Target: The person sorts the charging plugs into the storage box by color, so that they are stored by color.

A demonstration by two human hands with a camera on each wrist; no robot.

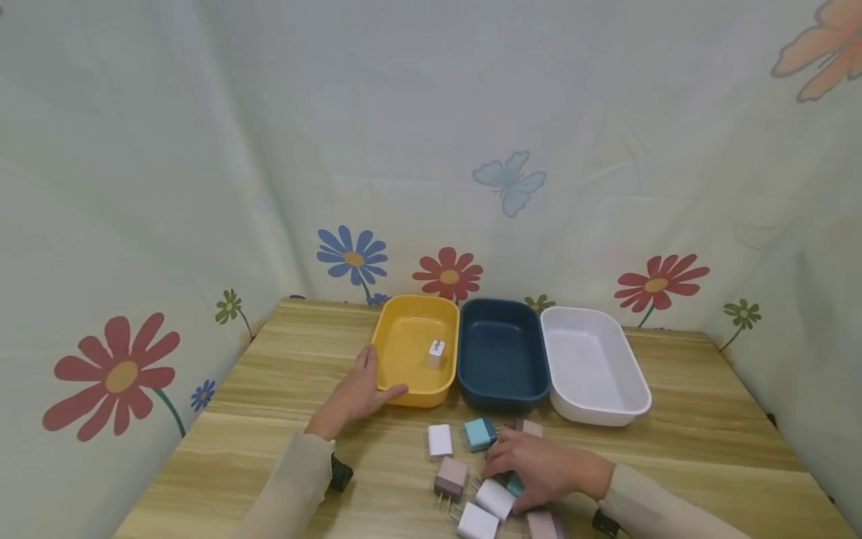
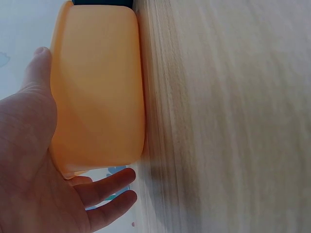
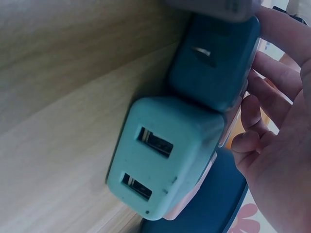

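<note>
teal charger (image 3: 163, 155) beneath right hand (image 1: 539, 466), can't tell if gripped, yellow tray (image 1: 404, 348) touching splayed left hand (image 1: 359, 391)

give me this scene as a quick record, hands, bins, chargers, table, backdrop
left hand: touches yellow bin at its near left corner
right hand: among the loose chargers, beside a teal charger with two USB ports; grip unclear
bins: yellow, then navy bin, then white bin, side by side
binned: upright charger in yellow
loose chargers: white, pink and teal ones, in front of the bins
table: wood-grain top
backdrop: flower-print cloth
</note>
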